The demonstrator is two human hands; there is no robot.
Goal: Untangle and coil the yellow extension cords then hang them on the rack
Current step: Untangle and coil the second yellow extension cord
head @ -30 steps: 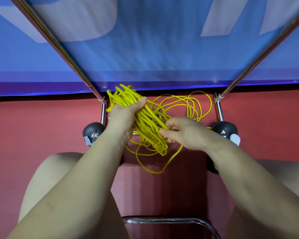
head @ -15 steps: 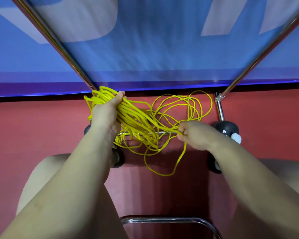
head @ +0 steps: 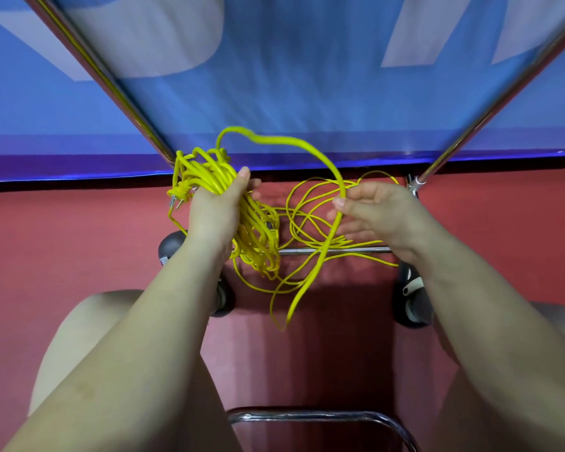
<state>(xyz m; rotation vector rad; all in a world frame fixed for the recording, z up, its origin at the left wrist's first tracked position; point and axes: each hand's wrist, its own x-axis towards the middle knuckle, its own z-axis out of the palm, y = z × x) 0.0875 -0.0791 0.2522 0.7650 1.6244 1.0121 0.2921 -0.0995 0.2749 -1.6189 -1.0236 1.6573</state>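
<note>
A bundle of cord (head: 209, 177) was clenched in the left hand (head: 214, 213); one strand (head: 335, 177) was touched by the right hand (head: 372, 213), fingers relaxed, over loose loops (head: 307, 220) on the floor (head: 79, 239).

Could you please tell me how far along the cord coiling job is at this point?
Partly done: the left hand grips a thick coiled bundle of yellow cord. In hand: the right hand, fingers relaxed, guides a loose strand arching over toward that bundle. Left: a loose tangle lies across the rack's metal bar and the red floor, and nothing has been hung as a finished coil.
</note>
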